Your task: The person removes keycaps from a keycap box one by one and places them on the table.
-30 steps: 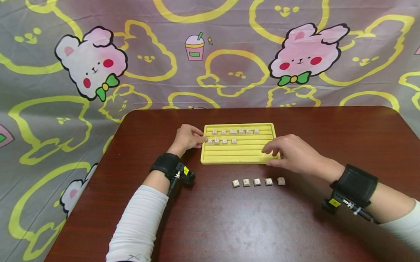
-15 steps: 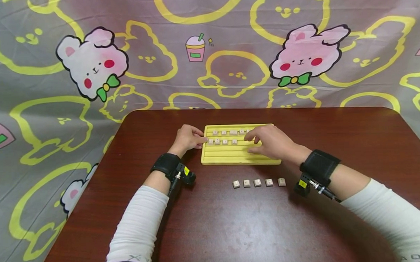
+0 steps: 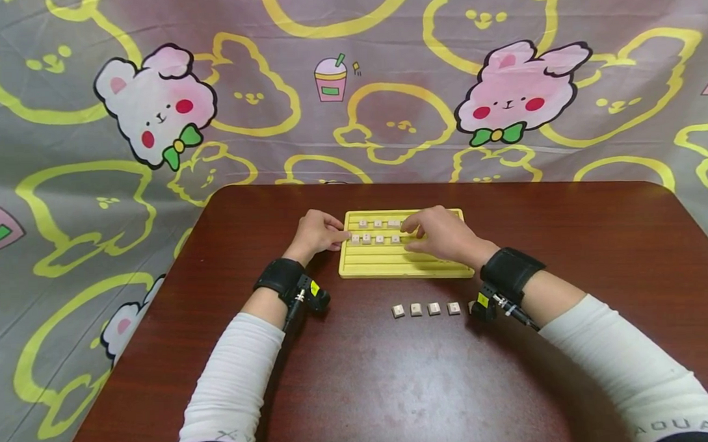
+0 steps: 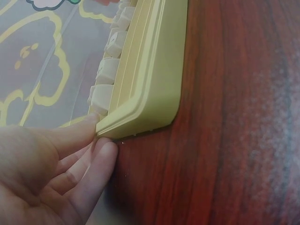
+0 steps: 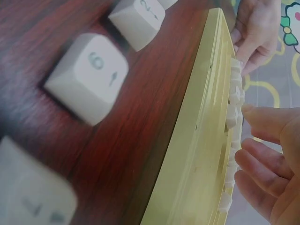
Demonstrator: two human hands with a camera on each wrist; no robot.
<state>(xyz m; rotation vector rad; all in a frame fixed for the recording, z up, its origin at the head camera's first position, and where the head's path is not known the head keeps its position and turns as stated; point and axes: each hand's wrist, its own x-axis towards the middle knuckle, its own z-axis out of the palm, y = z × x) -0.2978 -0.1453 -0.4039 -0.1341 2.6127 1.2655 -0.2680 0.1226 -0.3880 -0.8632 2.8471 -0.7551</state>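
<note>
I am bracing the yellow tray (image 3: 391, 265) at the middle of the head view with my left hand (image 3: 315, 234), whose fingertips (image 4: 101, 125) are pressing against the tray's left corner, so it is not sliding on the table (image 3: 359, 377) while the other hand is working. Those fingers are lying fairly straight against the rim, holding nothing. In the left wrist view the same corner is sitting just above them, with the pale key caps (image 4: 110, 65) lined up behind the rim.

My right hand (image 3: 442, 236) is hovering over the right half of the tray, its fingers loosely bent and reaching toward the two upper rows of caps (image 3: 378, 230). The head view is hiding whatever sits under the fingertips, and in the right wrist view my fingers (image 5: 262, 164) are spread beside the row of caps (image 5: 233, 112) with no cap plainly pinched, so I cannot tell whether I am gripping one.

The caps in the tray are standing in its grooves, which are keeping them upright and in line. Below the tray, a row of loose caps (image 3: 425, 308) is lying on the bare wood, near my right wrist; the right wrist view is showing one marked 6 (image 5: 88, 77) just beside the tray's near edge.
</note>
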